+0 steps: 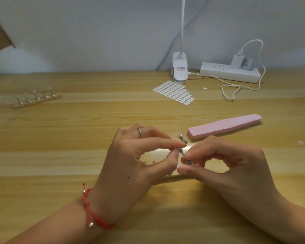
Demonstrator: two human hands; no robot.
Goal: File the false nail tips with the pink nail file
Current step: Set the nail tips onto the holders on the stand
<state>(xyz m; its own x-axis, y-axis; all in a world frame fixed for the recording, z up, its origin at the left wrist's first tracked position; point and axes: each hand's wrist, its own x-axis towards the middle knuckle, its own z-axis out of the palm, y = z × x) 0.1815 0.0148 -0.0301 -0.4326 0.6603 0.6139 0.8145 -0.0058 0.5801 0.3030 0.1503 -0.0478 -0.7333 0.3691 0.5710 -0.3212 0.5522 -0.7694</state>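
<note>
Head view: left hand (139, 155) and right hand (227, 164) each pinch a small silver metal nail-tip stand (182, 152), probably light and slippery. Just beyond, the long pink block nail file (224, 125) lies untouched on the wooden table (60, 138); likely stiff, best gripped mid-length.

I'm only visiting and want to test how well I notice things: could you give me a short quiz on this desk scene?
1. True or false: the pink nail file lies on the table, in neither hand.
2. How many metal stands sit on the wooden strip at far left?
3. The left hand and right hand both pinch: A a cable, B a small metal stand, C a sticker sheet?
Key: 1 true; 2 five; 3 B.
</note>
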